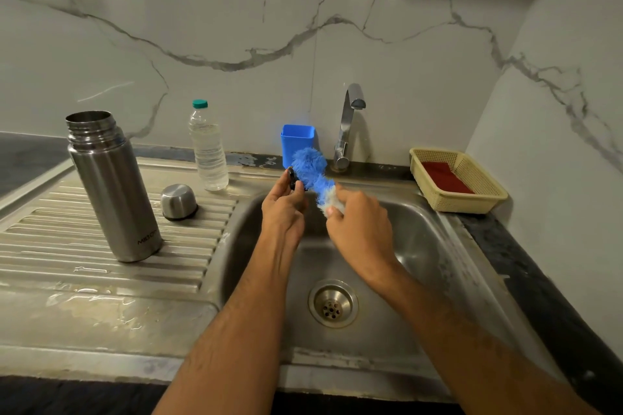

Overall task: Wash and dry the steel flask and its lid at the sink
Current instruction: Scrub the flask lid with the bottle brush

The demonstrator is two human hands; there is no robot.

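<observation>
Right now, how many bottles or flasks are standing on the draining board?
2. The open steel flask stands upright at the left of the draining board; the clear plastic water bottle with a green cap stands behind, near the wall. None seems hidden.

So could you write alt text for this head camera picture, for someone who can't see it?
Over a steel sink, a person's left hand holds a small black stopper while the right hand scrubs it with a fluffy blue brush. An open steel flask and its steel cap stand on the wet draining board; the tap is dry.
</observation>
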